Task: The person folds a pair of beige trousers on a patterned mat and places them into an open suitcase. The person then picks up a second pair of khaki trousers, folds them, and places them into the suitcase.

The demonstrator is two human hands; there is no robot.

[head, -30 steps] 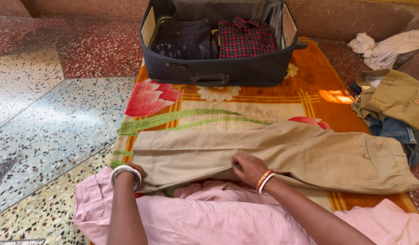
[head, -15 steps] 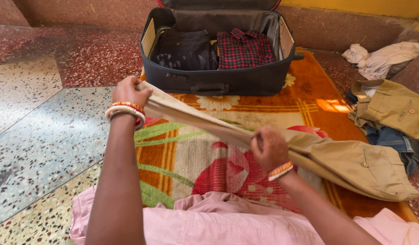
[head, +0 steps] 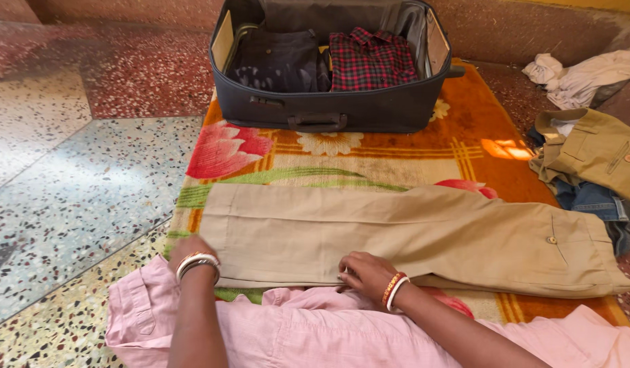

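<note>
- Left hand (head: pixel 191 249) flat, pinching khaki trousers' (head: pixel 410 235) hem corner
- Right hand (head: pixel 364 272) fingers pressed together on near edge
- Trousers' long axis 9-to-3 o'clock, waist toward 3

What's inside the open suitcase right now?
In the suitcase: a dark folded garment on the left and a red plaid shirt beside it. Anything beneath them is covered.

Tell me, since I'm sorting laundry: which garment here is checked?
The red plaid shirt, folded in the suitcase beside a plain dark garment.
</note>
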